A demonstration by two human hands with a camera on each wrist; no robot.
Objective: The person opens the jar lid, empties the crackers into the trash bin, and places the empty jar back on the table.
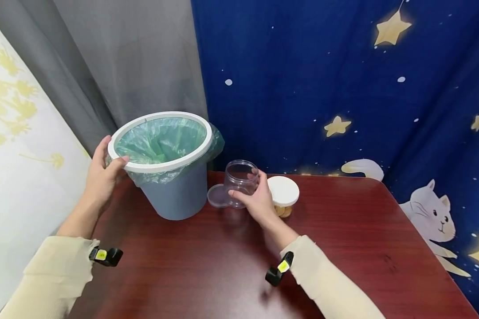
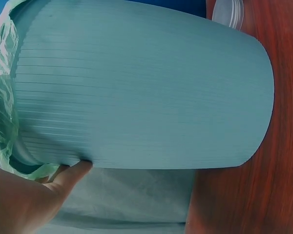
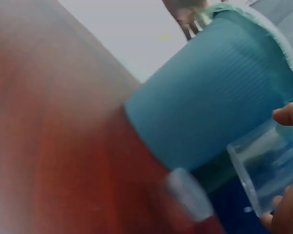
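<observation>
A blue-grey trash bin [image 1: 174, 195] with a white rim and a green plastic liner [image 1: 163, 139] stands at the table's back left. My left hand [image 1: 105, 170] grips its rim on the left side; in the left wrist view, fingers [image 2: 71, 178] of that hand lie against the ribbed wall. In my right hand [image 1: 259, 197] is a clear, see-through plastic jar [image 1: 239, 181], held from its right side just right of the bin. The right wrist view shows the jar [image 3: 268, 165] off the table, close to the bin. Nothing is visible inside it.
A clear round lid [image 1: 217, 196] lies on the table between bin and jar. Right of my right hand stands a white-lidded jar [image 1: 283, 191] with tan pieces inside. The dark red table [image 1: 207, 266] ends at blue and grey curtains [image 1: 271, 88] behind.
</observation>
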